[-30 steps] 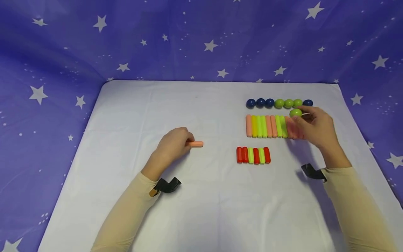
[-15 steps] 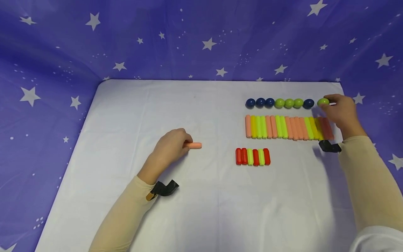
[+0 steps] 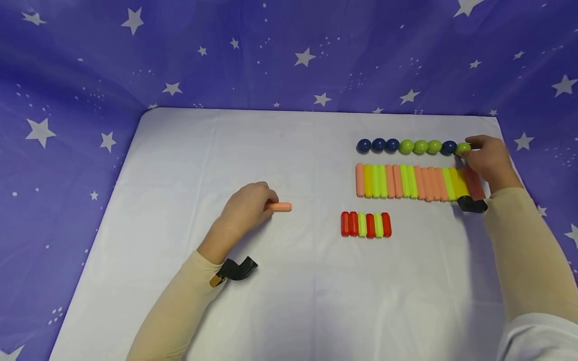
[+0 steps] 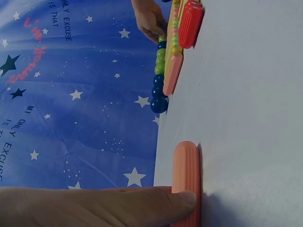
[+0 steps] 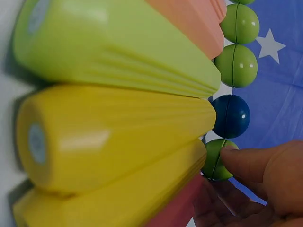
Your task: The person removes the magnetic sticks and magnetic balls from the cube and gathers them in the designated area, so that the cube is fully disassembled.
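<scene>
On the left half of the white table my left hand (image 3: 247, 206) pinches a short ribbed peach stick (image 3: 283, 206), which lies flat. The left wrist view has the thumb across this stick (image 4: 186, 165). At the far right, my right hand (image 3: 489, 159) pinches a glossy green ball (image 3: 462, 148) between thumb and fingers. That ball (image 5: 214, 161) stands at the right end of a row, beside a dark blue ball (image 3: 449, 147). Several more blue balls (image 3: 378, 145) and green balls (image 3: 420, 146) continue the line leftward.
Nearer than the balls lies a row of long peach, yellow and lime sticks (image 3: 397, 181), its right end partly under my right hand. Closer still is a shorter row of red and lime sticks (image 3: 370, 225). A starry purple cloth (image 3: 289, 55) walls the table's back and sides.
My right hand has carried the green ball from above the long sticks to the right end of the ball row, then left against the blue ball. My left hand has stayed with the peach stick.
</scene>
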